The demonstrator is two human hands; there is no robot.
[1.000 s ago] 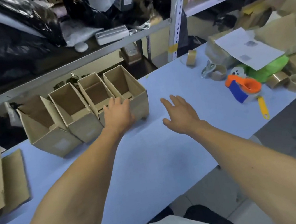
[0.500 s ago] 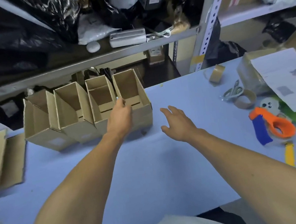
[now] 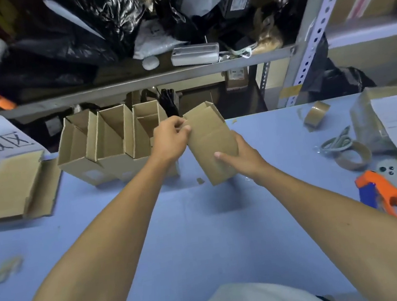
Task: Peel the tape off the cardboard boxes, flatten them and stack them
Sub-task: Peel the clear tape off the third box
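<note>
Both hands hold one small brown box (image 3: 210, 146) up above the blue table (image 3: 204, 238). The left hand (image 3: 169, 141) pinches its top left corner. The right hand (image 3: 243, 159) wraps around its lower right side. To its left, three open boxes (image 3: 106, 147) stand in a row. A flat box (image 3: 13, 187) lies far left.

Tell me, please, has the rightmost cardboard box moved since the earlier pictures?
Yes. The box has left the row of boxes: both hands, left hand and right hand, hold it lifted, right of the row.
</note>
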